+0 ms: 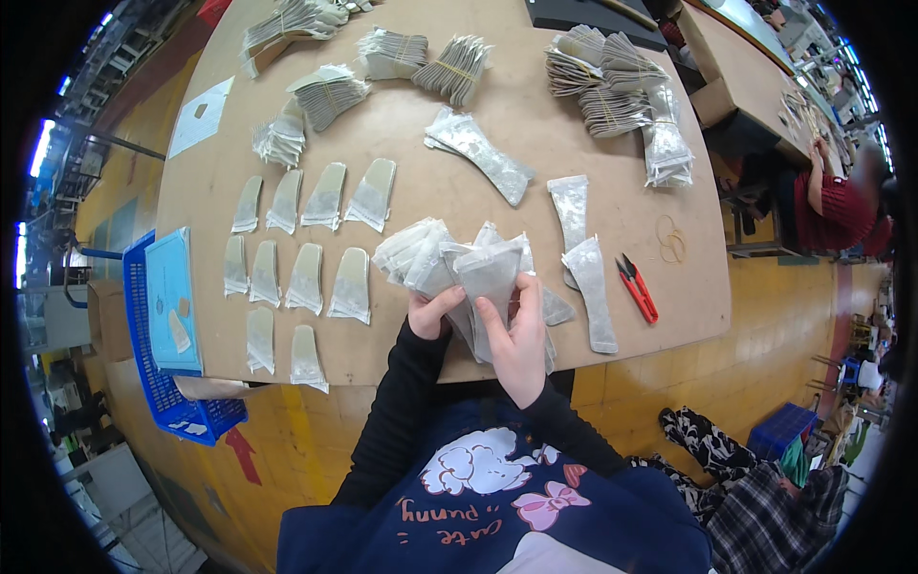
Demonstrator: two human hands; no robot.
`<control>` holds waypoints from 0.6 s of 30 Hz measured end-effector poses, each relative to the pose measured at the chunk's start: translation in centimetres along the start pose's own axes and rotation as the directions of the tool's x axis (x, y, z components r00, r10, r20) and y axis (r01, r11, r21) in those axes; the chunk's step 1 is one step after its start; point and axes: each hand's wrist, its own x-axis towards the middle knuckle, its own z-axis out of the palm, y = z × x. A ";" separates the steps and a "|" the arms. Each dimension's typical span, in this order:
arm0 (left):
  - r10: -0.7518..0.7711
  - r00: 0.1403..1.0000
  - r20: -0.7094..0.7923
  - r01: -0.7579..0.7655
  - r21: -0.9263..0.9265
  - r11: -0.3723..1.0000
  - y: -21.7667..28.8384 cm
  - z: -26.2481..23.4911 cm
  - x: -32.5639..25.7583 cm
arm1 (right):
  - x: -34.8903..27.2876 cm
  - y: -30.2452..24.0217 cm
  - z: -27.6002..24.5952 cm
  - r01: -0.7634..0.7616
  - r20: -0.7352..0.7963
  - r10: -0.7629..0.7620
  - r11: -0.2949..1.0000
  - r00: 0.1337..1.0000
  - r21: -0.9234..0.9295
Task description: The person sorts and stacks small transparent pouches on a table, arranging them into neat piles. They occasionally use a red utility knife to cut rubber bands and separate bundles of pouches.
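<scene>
My left hand and my right hand are close together at the table's near edge. Between them is a flared grey-white fabric piece, gripped by the right thumb and fingers. The left thumb and fingers close on the layered pieces at its left side. A fanned stack of fabric pieces lies just beyond my left hand. To the right of my hands lie two longer waisted pieces, one far and one near. Red-handled thread snips rest farther right, slightly open.
Small tapered piles stand in rows at left. Banded bundles line the far side, with more at far right. Other waisted pieces lie mid-table. Rubber bands sit right; a blue basket hugs the left edge.
</scene>
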 end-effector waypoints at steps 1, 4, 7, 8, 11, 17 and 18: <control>-0.002 1.000 0.010 0.002 -0.025 1.000 0.0 0.1 0.1 | 0.0 0.0 0.0 0.031 -0.032 -0.034 0.994 0.999 -0.109; -0.015 1.000 -0.006 0.015 -0.018 1.000 0.3 0.6 0.2 | 0.2 -0.9 0.0 0.090 -0.058 -0.088 0.996 0.994 0.019; 0.018 0.999 0.030 -0.019 0.025 0.999 0.6 0.9 0.7 | 1.5 -3.3 -1.2 0.142 -0.159 -0.085 0.909 0.984 0.392; 0.002 1.000 0.018 -0.002 -0.018 1.000 0.6 0.9 0.9 | 2.5 -4.2 -2.3 0.242 -0.208 -0.190 0.933 0.960 0.265; -0.035 0.999 0.023 0.037 -0.103 0.994 0.7 1.0 1.4 | 8.2 -6.0 -5.1 0.492 -0.297 -0.529 0.849 0.795 -0.194; -0.089 0.996 0.008 0.089 -0.138 0.986 1.0 1.1 1.6 | 21.6 -0.1 -5.7 0.358 0.299 -0.442 0.054 0.846 -0.932; -0.078 0.997 0.009 0.079 -0.133 0.988 1.1 1.2 1.6 | 22.9 1.3 -5.3 0.330 0.283 -0.386 0.060 0.878 -0.942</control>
